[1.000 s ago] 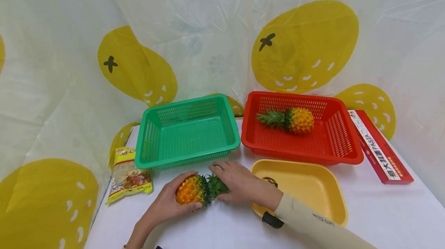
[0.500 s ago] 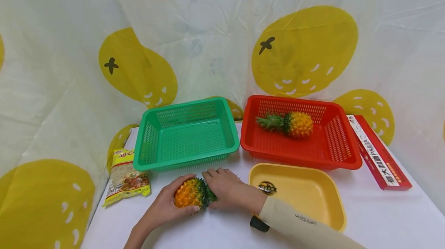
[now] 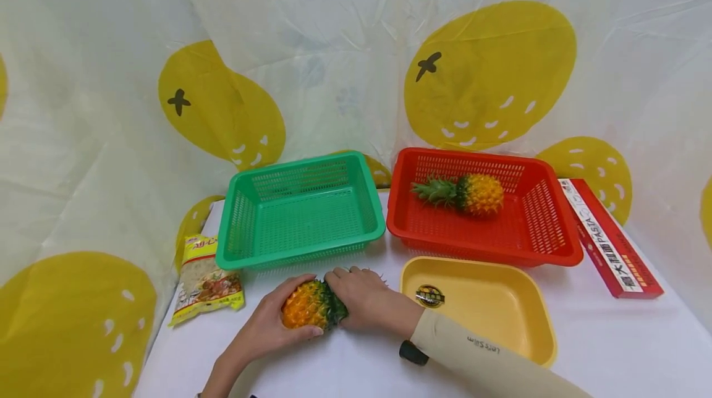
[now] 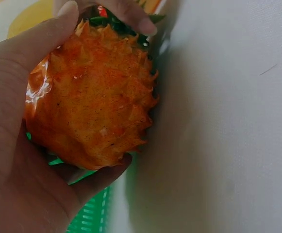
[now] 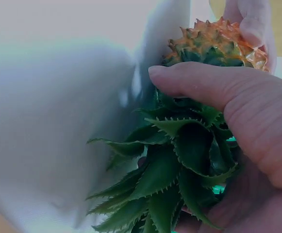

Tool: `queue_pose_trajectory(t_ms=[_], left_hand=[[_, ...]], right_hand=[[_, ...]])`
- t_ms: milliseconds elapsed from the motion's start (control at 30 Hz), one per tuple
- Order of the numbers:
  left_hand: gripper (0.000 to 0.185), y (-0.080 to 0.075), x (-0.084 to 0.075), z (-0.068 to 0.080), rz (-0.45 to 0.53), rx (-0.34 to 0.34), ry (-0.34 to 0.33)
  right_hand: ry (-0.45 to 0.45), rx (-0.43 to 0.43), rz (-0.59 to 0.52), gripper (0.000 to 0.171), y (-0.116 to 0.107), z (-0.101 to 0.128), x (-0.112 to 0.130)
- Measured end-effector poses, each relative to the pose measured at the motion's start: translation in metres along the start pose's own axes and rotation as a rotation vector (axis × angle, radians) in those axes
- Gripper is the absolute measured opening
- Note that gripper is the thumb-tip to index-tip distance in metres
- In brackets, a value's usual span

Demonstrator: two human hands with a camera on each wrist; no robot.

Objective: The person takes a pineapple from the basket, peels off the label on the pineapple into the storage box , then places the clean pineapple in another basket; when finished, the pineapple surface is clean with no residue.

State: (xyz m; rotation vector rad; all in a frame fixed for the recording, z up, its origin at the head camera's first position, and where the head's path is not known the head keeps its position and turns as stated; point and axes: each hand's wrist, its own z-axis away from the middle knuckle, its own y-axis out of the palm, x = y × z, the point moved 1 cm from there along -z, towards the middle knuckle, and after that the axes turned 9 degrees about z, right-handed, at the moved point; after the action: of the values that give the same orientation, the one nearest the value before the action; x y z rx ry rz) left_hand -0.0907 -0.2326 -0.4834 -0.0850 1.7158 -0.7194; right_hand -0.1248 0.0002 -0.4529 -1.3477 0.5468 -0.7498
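A toy pineapple (image 3: 305, 308) lies on the white table just in front of the green basket (image 3: 239, 249). My left hand (image 3: 271, 324) grips its orange body (image 4: 92, 97) from the left, thumb and fingers curled round it. My right hand (image 3: 364, 305) grips its green leafy crown (image 5: 174, 165), the fingers wrapped over the leaves so most of the crown is hidden in the head view. A second toy pineapple (image 3: 467, 193) lies on its side in the red basket (image 3: 556, 243).
A yellow tray (image 3: 534, 324) with a sticker sits at my right forearm. A snack packet (image 3: 206, 280) lies left of the green basket. A red pasta box (image 3: 609, 240) lies at the far right. A yellow-spotted plastic sheet hangs behind the table.
My right hand has closed over the pineapple's crown, which showed more a second ago. The pineapple and my left hand have barely moved.
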Motion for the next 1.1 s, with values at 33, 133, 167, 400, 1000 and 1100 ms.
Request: queue_pose_trajectory(t_ms=[33,133,167,400,1000,1100], left_hand=[[0.092,-0.001,-0.001,0.001,-0.014,-0.005,0.014],[0.089,-0.007,-0.004,0.002,-0.033,-0.021,0.042],[0.088,-0.010,-0.006,0.002,-0.034,-0.028,0.049],[0.080,-0.036,-0.021,0.005,-0.022,-0.071,0.114],[0.065,-0.098,-0.003,-0.015,-0.176,-0.661,0.044],[0.081,-0.097,0.004,-0.015,-0.152,-0.619,-0.114]], right_hand=[[-0.001,-0.005,-0.004,0.070,0.001,-0.001,0.000],[0.004,-0.011,-0.024,0.067,0.002,-0.001,-0.002],[0.008,-0.012,-0.031,0.066,0.002,-0.001,-0.003],[0.000,-0.024,-0.047,0.065,0.003,0.001,-0.005],[-0.008,-0.030,-0.083,0.066,0.004,0.002,-0.004],[-0.005,-0.032,-0.092,0.065,0.006,0.003,-0.004]])
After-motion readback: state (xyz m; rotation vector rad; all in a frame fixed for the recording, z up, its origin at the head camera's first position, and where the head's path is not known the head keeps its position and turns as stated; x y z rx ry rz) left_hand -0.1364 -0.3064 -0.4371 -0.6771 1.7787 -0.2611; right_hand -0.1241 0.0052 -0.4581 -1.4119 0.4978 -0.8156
